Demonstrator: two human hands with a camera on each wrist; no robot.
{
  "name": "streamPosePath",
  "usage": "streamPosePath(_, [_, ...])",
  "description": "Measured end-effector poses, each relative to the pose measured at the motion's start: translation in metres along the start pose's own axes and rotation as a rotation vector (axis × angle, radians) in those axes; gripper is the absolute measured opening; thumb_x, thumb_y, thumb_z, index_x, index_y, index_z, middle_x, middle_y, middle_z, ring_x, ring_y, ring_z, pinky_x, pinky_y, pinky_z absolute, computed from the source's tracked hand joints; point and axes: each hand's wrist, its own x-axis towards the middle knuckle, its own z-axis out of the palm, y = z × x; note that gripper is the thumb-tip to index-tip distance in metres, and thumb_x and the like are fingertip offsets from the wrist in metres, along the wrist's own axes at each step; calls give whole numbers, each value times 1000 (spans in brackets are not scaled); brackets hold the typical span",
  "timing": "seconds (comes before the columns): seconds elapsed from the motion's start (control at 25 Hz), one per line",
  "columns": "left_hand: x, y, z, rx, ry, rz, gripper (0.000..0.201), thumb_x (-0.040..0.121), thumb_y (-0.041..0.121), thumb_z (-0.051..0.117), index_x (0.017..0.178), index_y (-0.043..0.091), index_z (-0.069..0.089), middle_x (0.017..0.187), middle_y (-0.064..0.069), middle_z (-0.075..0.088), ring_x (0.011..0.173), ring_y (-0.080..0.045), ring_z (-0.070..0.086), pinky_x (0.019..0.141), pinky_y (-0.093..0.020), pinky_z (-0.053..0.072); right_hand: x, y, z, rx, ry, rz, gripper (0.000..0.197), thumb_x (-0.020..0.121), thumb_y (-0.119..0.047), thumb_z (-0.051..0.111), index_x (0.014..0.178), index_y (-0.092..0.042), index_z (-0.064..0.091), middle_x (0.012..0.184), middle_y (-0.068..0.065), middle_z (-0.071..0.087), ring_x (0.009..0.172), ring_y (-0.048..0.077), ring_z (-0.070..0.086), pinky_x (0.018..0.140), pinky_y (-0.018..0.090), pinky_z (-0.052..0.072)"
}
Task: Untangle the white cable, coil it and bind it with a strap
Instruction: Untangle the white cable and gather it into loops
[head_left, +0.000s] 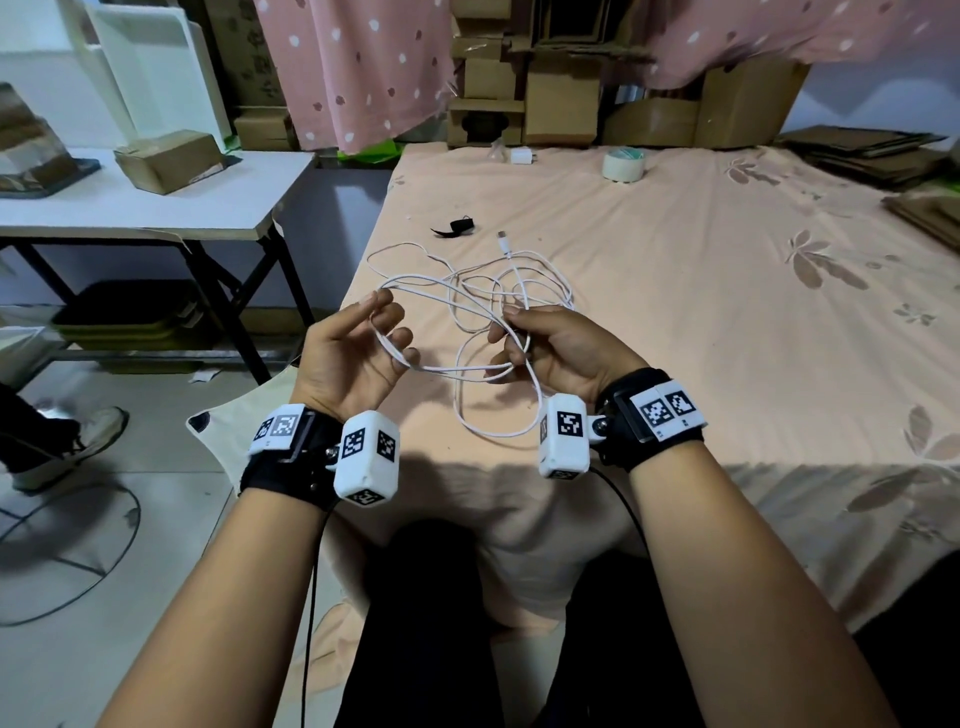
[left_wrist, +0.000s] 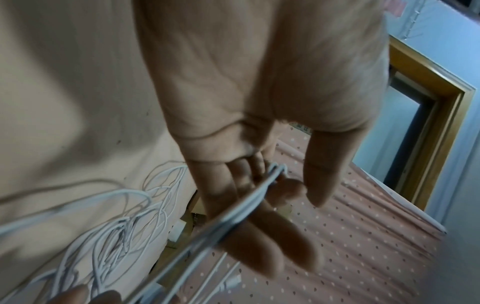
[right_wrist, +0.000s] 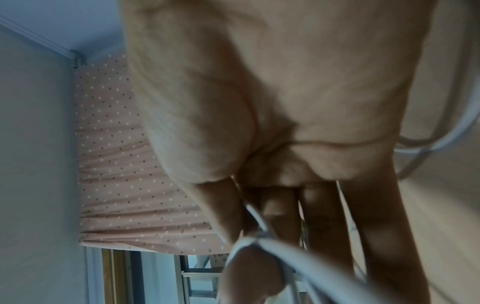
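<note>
Holding thin white charging cable w/ both hands: left hand hooks a loop, right hand pinches strands, so we can part the tangle on the peach bedsheet; black strap waits beyond.

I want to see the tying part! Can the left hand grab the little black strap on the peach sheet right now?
Probably not yet. The left hand holds loops of the white cable, and the small black strap lies apart, beyond the tangle on the peach bedsheet. Nothing covers it, though.
</note>
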Motion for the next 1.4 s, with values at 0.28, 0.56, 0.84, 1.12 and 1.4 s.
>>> streamPosePath(0.28, [7,5,0,-50,77,-13,16,94,25,55,80,19,50,53,9,34,36,-6,16,38,-18,18,6,2,4,61,28,-28,41,108,-23,44,84,-1,69,47,3,36,60,24,59,77,47,59])
streamPosePath(0.56, [3,-2,6,224,213,-3,38,90,19,66,63,25,39,51,10,16,42,-6,19,49,-21,22,4,-3,4,-145,120,-16,44,107,-36,46,88,-4,69,44,-1,28,54,21,52,62,34,50])
streamPosePath(0.84, [6,17,26,566,329,-62,29,96,12,61,72,18,47,57,2,33,45,-15,38,60,-32,53,2,-5,15,-644,181,-89,41,95,-48,65,76,-12,63,56,-2,43,50,15,48,57,27,44])
streamPosePath(1.12, [25,4,26,1861,348,267,91,76,23,84,151,20,33,144,-9,44,137,-26,39,119,-48,27,12,-15,33,-960,220,-46,43,101,-41,56,69,-15,45,58,1,45,48,18,43,53,27,33])
streamPosePath(1.4, [33,-3,53,2520,-13,726,116,73,31,83,161,16,10,165,-20,14,154,-37,11,124,-56,2,11,-39,45,-1391,147,83,33,104,-39,50,87,-10,54,87,7,57,79,26,57,71,31,41])
